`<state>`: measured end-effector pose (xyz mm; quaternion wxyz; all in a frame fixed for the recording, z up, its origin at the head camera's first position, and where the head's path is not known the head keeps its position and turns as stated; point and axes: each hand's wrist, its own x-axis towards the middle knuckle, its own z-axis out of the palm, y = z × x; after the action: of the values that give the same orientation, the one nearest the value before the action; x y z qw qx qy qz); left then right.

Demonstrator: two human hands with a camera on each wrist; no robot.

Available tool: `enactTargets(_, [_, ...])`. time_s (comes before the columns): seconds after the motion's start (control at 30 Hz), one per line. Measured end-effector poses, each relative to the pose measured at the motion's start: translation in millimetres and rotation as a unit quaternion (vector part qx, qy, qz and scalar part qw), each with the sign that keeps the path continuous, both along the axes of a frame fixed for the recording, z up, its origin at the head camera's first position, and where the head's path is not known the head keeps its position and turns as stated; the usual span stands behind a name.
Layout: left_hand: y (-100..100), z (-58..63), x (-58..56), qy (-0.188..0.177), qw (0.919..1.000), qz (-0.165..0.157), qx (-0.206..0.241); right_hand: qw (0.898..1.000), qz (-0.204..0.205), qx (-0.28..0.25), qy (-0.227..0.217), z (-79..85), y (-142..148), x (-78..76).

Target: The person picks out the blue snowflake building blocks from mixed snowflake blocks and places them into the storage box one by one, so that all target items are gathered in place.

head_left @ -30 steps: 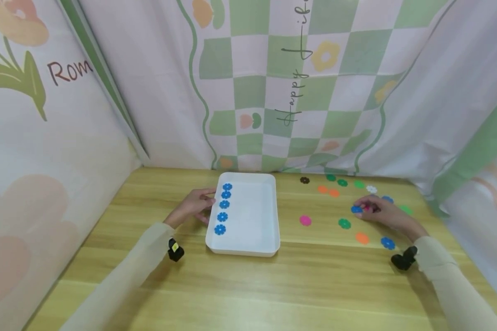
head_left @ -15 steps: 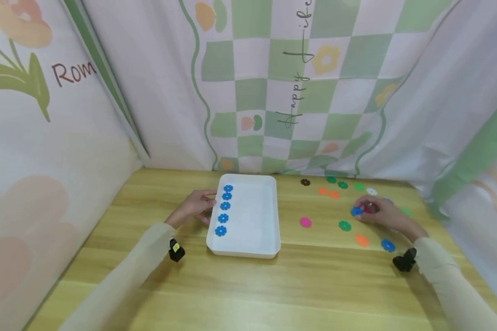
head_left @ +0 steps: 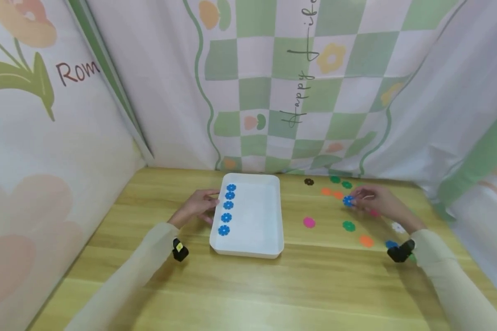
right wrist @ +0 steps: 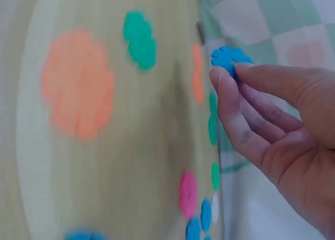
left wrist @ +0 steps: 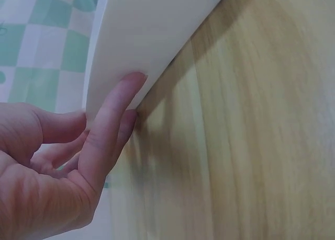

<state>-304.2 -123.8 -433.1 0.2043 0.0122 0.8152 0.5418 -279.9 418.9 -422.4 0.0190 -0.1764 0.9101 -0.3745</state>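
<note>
My right hand (head_left: 378, 202) pinches a blue flower-shaped plastic disc (head_left: 348, 201) between thumb and finger, raised over the right side of the table. In the right wrist view the blue disc (right wrist: 229, 59) stands out past the fingertips. Against the left side of a white rectangular tray (head_left: 257, 216) rests my left hand (head_left: 199, 204). The left wrist view has its thumb at the rim and its fairly straight fingers (left wrist: 107, 120) touching the outer wall. Inside the tray, along its left edge, several blue discs (head_left: 226, 217) form a column.
Several loose discs lie right of the tray, among them pink (head_left: 309, 222), green (head_left: 349, 225), orange (head_left: 366, 241), brown (head_left: 309, 182) and white (head_left: 398, 227) ones. Another blue disc (head_left: 391, 244) sits partly behind the right wrist camera (head_left: 401, 252). A patterned curtain (head_left: 290, 92) borders the wooden table's back.
My right hand has risen off the loose discs with the blue disc and moved slightly left and away from me. My left hand stays at the tray.
</note>
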Motion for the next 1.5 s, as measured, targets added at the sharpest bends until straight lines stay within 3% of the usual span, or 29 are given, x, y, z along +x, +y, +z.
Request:
enactTargets(0.07, [1.6, 0.2, -0.6, 0.002, 1.0000, -0.003, 0.002, 1.000, -0.006, -0.017, -0.003, 5.3, -7.1, 0.4])
enactTargets(0.2, [4.6, 1.0, -2.0, 0.006, 0.9999, -0.008, 0.003, 0.995, -0.022, -0.085, -0.053, 12.8, -28.3, -1.2])
enactTargets(0.37, [6.5, 1.1, -2.9, 0.008, 0.9998, -0.012, 0.013, 0.977, -0.037, -0.162, -0.134, 22.2, -67.1, -8.0])
enactTargets(0.53, [6.9, 0.0, -3.3, 0.012, 0.9994, -0.019, 0.027, 0.962, -0.035, -0.204, -0.180, 33.4, -111.2, -19.9])
enactTargets(0.73, [7.7, 1.1, -2.3, 0.018, 0.9982, -0.012, 0.056, 0.953, -0.015, -0.221, -0.205, 41.1, -155.5, -42.6])
enactTargets(0.9, [9.6, 0.5, -5.0, 0.011, 0.9989, -0.011, 0.045, 0.945, 0.002, -0.231, -0.231, 36.7, -188.2, -59.0])
enactTargets(1.2, [8.6, -0.7, -5.6, 0.011, 0.9991, -0.015, 0.038, 0.937, -0.030, -0.231, -0.260, 25.2, -237.6, -82.2])
enactTargets(1.33, [3.5, -0.9, -4.9, 0.010, 0.9992, -0.009, 0.037, 0.929, -0.051, -0.249, -0.269, 18.2, -259.9, -94.5])
enactTargets(1.4, [1.4, -1.4, -4.5, 0.010, 0.9993, -0.005, 0.035, 0.933, -0.055, -0.237, -0.265, 13.0, -269.8, -99.1])
enactTargets(1.5, [-0.8, -2.5, -2.6, 0.009, 0.9993, -0.001, 0.037, 0.953, -0.052, -0.168, -0.245, 3.2, -282.2, -102.0])
